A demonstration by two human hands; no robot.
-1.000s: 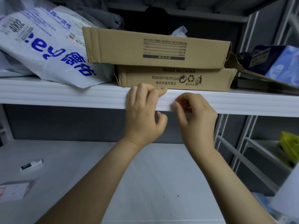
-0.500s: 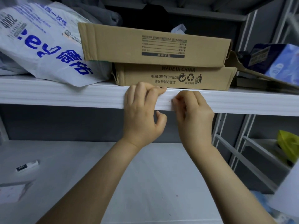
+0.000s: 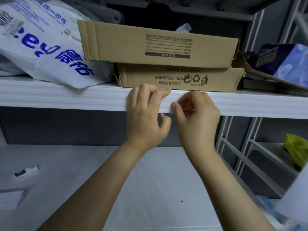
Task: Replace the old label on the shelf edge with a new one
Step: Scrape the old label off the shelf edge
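The white shelf edge runs across the middle of the view. My left hand rests against it, fingers curled over the top lip and thumb free below. My right hand is just to the right, its fingers curled and its thumb tip pressed on the edge face. A white label strip seems to lie on the edge between the two hands, but it blends with the shelf and its outline is unclear. Whether either hand pinches the label, I cannot tell.
Two flat cardboard boxes are stacked on the shelf just above my hands. A white printed bag lies at left, a blue pack at right. On the lower shelf lie a small white item and a paper sheet.
My right hand has shifted slightly along the edge and its fingers have curled tighter, with the thumb pressing the edge face. The left hand stays put.
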